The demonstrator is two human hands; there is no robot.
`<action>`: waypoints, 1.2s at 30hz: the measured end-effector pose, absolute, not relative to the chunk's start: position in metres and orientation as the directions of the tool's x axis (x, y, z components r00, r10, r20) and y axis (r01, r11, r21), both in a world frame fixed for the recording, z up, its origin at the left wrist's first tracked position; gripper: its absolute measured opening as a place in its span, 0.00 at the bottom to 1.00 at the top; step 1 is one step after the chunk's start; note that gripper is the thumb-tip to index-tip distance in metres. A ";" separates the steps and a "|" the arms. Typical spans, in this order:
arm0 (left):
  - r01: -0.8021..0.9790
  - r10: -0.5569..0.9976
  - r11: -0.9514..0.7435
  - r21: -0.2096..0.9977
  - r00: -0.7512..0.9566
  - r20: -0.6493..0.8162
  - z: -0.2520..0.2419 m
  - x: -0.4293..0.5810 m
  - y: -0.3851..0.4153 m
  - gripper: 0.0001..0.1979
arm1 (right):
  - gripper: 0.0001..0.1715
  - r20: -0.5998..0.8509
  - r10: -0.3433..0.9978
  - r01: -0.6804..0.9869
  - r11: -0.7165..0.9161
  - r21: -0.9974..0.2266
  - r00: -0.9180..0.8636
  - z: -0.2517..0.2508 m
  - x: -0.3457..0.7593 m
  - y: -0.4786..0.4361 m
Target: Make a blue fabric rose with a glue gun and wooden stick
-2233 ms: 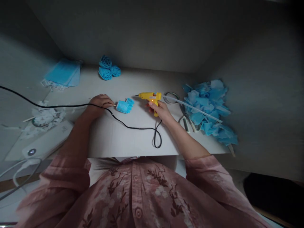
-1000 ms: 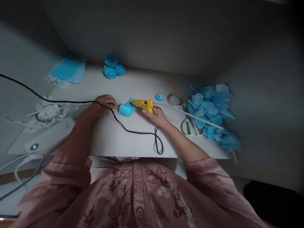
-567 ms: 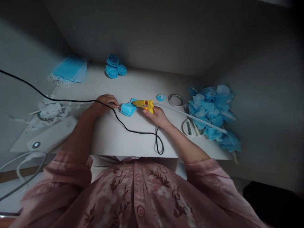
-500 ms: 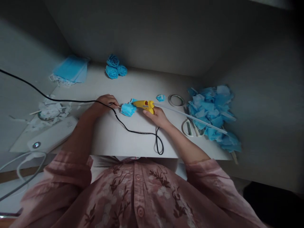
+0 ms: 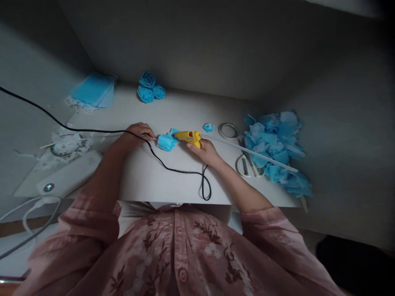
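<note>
My left hand (image 5: 142,132) is closed on a thin stick whose end carries a blue fabric flower (image 5: 167,142). In my right hand (image 5: 206,151) is a yellow glue gun (image 5: 189,137), gripped by its handle. The gun's nozzle points left and meets the flower's right side; whether it touches the fabric I cannot tell. A long whitish glue stick (image 5: 247,150) juts out of the gun's back, slanting down to the right. The gun's black cord (image 5: 173,169) loops over the white table and crosses my left wrist.
Three blue fabric roses (image 5: 148,87) and a stack of blue face masks (image 5: 92,91) lie along the back. Right are a small blue piece (image 5: 208,127), a wire coil (image 5: 228,130), scissors (image 5: 243,165) and heaped blue pieces (image 5: 274,144). Left are white scraps (image 5: 68,143) and a power strip (image 5: 69,174).
</note>
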State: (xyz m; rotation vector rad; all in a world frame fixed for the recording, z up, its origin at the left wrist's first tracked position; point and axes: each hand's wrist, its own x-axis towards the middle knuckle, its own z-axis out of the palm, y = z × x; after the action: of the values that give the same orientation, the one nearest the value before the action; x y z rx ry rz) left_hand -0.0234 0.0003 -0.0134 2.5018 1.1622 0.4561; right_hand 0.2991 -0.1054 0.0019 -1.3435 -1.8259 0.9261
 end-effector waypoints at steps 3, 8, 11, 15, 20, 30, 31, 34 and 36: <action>0.634 0.765 -0.614 0.470 0.625 0.156 -0.009 -0.023 -0.001 0.21 | 0.31 0.105 0.968 0.494 0.209 -0.844 -0.229 0.002 0.301 -0.106; 0.627 0.749 -0.627 0.463 0.650 0.133 -0.003 -0.024 -0.002 0.21 | 0.31 0.096 0.966 0.502 0.208 -0.839 -0.240 0.003 0.305 -0.108; 0.617 0.749 -0.624 0.479 0.646 0.145 -0.005 -0.025 -0.001 0.22 | 0.30 0.091 0.965 0.496 0.206 -0.843 -0.247 0.002 0.306 -0.108; 0.583 0.746 -0.625 0.519 0.642 0.176 -0.009 -0.026 0.001 0.24 | 0.29 0.064 0.966 0.553 0.198 -0.809 -0.252 0.004 0.307 -0.108; 0.577 0.749 -0.624 0.527 0.635 0.190 -0.011 -0.028 0.002 0.24 | 0.31 0.047 0.956 0.589 0.216 -0.779 -0.288 0.014 0.315 -0.107; 0.611 0.764 -0.597 0.520 0.631 0.136 -0.005 -0.024 -0.002 0.22 | 0.40 -0.048 0.991 0.379 0.003 -0.925 -0.124 0.014 0.316 -0.103; 0.608 0.765 -0.590 0.531 0.631 0.128 -0.003 -0.022 -0.004 0.22 | 0.41 -0.041 0.995 0.376 -0.004 -0.927 -0.090 0.013 0.313 -0.103; 0.600 0.768 -0.567 0.564 0.632 0.099 0.000 -0.017 -0.010 0.23 | 0.40 -0.029 0.999 0.388 -0.013 -0.922 -0.036 0.009 0.307 -0.103; 0.595 0.764 -0.560 0.576 0.641 0.081 -0.002 -0.014 -0.012 0.22 | 0.40 -0.011 0.999 0.403 0.004 -0.915 -0.033 0.008 0.304 -0.103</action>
State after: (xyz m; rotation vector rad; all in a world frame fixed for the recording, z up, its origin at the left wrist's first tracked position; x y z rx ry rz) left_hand -0.0142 -0.0123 -0.0018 2.3535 1.0609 0.4418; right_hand 0.3041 -0.1030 0.0079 -1.4948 -1.5347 1.0121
